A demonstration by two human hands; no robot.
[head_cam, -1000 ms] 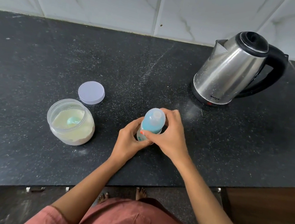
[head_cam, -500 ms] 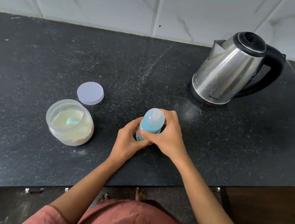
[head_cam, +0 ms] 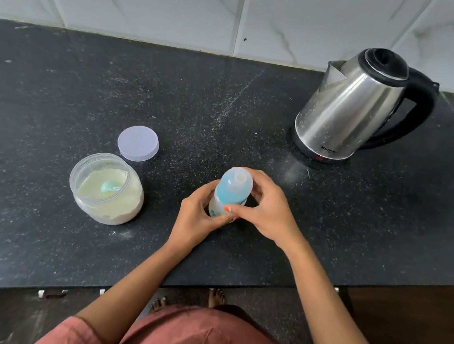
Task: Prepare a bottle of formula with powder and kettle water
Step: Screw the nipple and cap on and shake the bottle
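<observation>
Bottle (head_cam: 230, 194) upright on bench (head_cam: 36, 232), capped. Left hand (head_cam: 198, 219) grasps its lower body, fingers wrapped; right hand (head_cam: 266, 206) grips the cap. Open powder jar (head_cam: 106, 188) to the left; kettle (head_cam: 354, 108) far right.

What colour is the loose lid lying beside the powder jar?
Pale lavender lid, clearest in the head view.

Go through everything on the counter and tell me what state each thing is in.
Baby bottle: upright, cap on, gripped by left hand and right hand.
Powder jar: open, partly full, scoop inside.
Jar lid: off, lying behind the jar.
Kettle: lid closed, standing on its base.
</observation>
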